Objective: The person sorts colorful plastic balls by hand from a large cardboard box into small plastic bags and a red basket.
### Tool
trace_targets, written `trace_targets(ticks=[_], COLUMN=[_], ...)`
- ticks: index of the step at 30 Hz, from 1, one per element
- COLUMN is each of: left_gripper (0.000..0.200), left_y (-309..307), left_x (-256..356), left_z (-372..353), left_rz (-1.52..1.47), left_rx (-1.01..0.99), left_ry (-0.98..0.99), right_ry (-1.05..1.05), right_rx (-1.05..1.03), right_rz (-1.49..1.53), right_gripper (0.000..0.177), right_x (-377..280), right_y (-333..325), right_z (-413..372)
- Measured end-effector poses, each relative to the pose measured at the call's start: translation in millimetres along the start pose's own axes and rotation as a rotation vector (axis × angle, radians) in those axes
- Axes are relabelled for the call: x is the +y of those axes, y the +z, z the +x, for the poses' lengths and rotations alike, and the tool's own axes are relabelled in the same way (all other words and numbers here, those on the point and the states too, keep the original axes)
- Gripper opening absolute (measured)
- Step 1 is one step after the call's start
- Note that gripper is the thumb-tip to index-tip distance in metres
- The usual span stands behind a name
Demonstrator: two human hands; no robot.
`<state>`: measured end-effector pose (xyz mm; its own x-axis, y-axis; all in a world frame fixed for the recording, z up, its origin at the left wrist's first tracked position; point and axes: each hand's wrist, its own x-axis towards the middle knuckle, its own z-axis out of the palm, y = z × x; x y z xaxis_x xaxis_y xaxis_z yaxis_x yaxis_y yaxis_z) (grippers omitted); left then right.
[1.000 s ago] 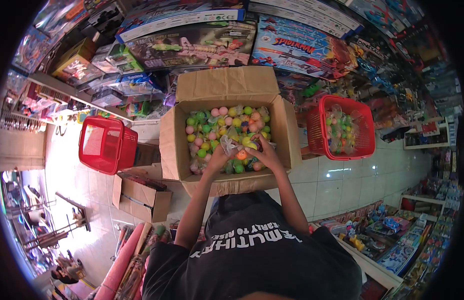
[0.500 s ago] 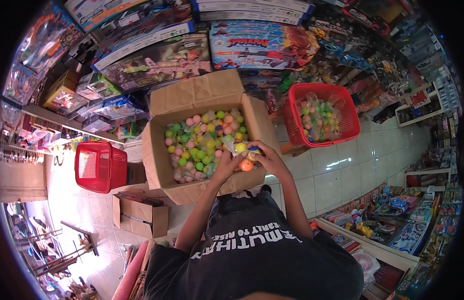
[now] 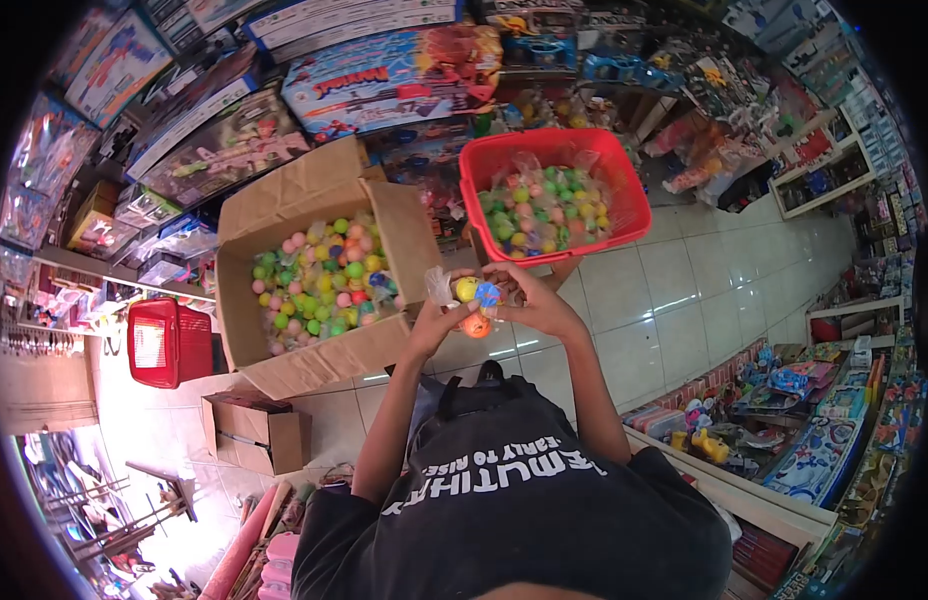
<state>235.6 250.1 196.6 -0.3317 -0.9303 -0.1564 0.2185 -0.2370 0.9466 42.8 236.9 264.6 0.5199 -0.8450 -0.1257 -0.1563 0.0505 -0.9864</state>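
Note:
Between my two hands is a small clear plastic bag of balls (image 3: pixel 467 290), with yellow, blue and orange showing through. My left hand (image 3: pixel 434 326) grips its left side, fingers closed, while loose plastic sticks up above the thumb. My right hand (image 3: pixel 542 307) is closed on the right side. To the left stands an open cardboard box (image 3: pixel 359 350) full of pink, green and yellow balls, some in bags. Just beyond my hands, a red plastic basket (image 3: pixel 639 205) contains more bagged balls.
Another red basket (image 3: pixel 174 345) is on the tiled floor at left, near a smaller cardboard box (image 3: pixel 254 435). Boxed toys (image 3: pixel 394 80) are stacked on the shelf ahead. Toy displays (image 3: pixel 784 420) line the right side.
My view and body have turned right. My hands, still holding the bagged balls, have moved from over the cardboard box to its right, nearer the red basket.

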Motion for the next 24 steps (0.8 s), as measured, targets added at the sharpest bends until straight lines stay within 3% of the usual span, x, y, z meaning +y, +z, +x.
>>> trace_targets(ticks=[4,7,14,24], left_gripper=[0.045,0.046,0.046,0.047], left_y=[31.1,47.3,55.2,51.5], left_x=[-10.5,-7.2,-23.4,-8.1], left_z=[5.9,15.7,44.1,110.2], left_rz=[-0.041,0.000,-0.002,0.005], left_rx=[-0.028,-0.075,-0.151,-0.206], left_ry=[-0.067,-0.079,-0.095,-0.166], right_ry=[-0.041,0.066,0.043,0.174], right_rx=[-0.044,-0.056,-0.020,0.095], right_rz=[-0.030,-0.110,0.137,0.446], right_gripper=[0.043,0.036,0.023,0.020], right_x=[21.6,20.1,59.8,50.7], right_y=[-33.3,-53.3,-74.8,-112.2], right_z=[-23.2,-34.2,-32.5,5.7])
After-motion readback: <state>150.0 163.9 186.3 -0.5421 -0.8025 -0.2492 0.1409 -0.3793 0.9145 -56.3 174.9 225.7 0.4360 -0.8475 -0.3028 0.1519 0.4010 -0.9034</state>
